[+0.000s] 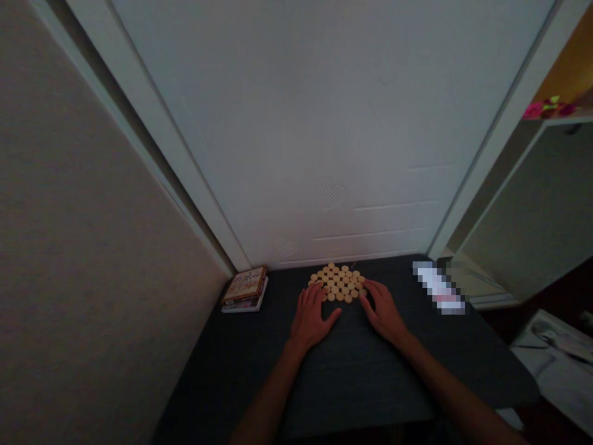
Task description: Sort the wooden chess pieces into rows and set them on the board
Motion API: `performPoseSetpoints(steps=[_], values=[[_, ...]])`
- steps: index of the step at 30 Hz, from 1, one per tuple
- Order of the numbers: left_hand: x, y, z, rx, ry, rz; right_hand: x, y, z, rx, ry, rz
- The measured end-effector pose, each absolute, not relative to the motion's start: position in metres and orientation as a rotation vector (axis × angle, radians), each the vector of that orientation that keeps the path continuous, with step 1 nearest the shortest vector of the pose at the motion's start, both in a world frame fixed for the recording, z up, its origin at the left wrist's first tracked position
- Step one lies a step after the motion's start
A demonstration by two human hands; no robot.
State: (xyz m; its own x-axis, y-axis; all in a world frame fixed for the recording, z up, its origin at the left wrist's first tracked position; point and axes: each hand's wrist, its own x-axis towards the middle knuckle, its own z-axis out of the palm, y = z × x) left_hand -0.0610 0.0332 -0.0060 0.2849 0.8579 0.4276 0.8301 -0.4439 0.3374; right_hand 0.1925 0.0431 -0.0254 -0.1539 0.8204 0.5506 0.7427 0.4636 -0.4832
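Several round tan wooden discs lie packed in one flat cluster on a dark table, close to the white wall. My left hand lies flat, fingers spread, its fingertips touching the cluster's near left edge. My right hand lies flat too, fingers stretched toward the near right edge of the discs. Neither hand holds anything.
A small stack of books or boxes sits at the table's far left corner. A blurred-out white item lies at the far right. A shelf with pink objects stands to the right, and papers lie below it.
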Motion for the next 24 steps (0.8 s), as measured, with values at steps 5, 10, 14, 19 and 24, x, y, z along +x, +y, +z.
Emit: performPoseSetpoints(steps=[5, 10, 14, 19, 24], values=[[-0.068, 0.046, 0.0, 2.523, 1.539, 0.77, 0.191, 0.057, -0.017, -1.238, -2.084, 0.184], [-0.08, 0.079, 0.009, 2.6, 1.399, 0.663, 0.192, 0.091, -0.011, -1.169, -2.296, 0.254], [-0.085, 0.096, 0.008, 2.603, 1.351, 0.574, 0.194, 0.108, -0.013, -1.204, -2.295, 0.278], [-0.089, 0.096, 0.005, 2.558, 1.352, 0.555, 0.196, 0.111, -0.015, -1.212, -2.266, 0.301], [-0.082, 0.108, 0.013, 2.556, 1.355, 0.537, 0.195, 0.11, -0.014, -1.215, -2.213, 0.315]])
